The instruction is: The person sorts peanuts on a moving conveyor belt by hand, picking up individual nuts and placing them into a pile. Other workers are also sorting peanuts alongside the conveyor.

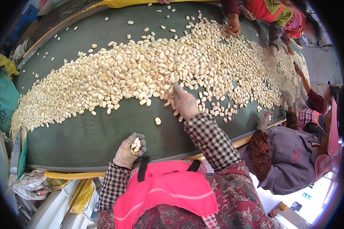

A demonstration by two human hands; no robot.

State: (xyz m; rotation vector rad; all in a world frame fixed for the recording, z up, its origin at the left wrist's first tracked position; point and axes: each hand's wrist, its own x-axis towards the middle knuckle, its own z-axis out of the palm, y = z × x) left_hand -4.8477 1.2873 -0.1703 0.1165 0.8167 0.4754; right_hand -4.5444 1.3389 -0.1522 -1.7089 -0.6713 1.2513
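Observation:
A long heap of white beans lies across a dark green belt table. My left hand, in a pale glove with grey fingertips, is cupped around several white beans close to the near edge. Farther forward, my gloved right hand reaches into the heap's near side. Its fingers are blurred and touch beans there; whether they grip any is hidden. One loose bean rests on the belt between my hands.
Across the belt, a co-worker's hand is at the heap. To my right sits a co-worker in a grey garment, with a gloved hand over the belt. A green sack stands at the left end. Yellow cloth lines the near edge.

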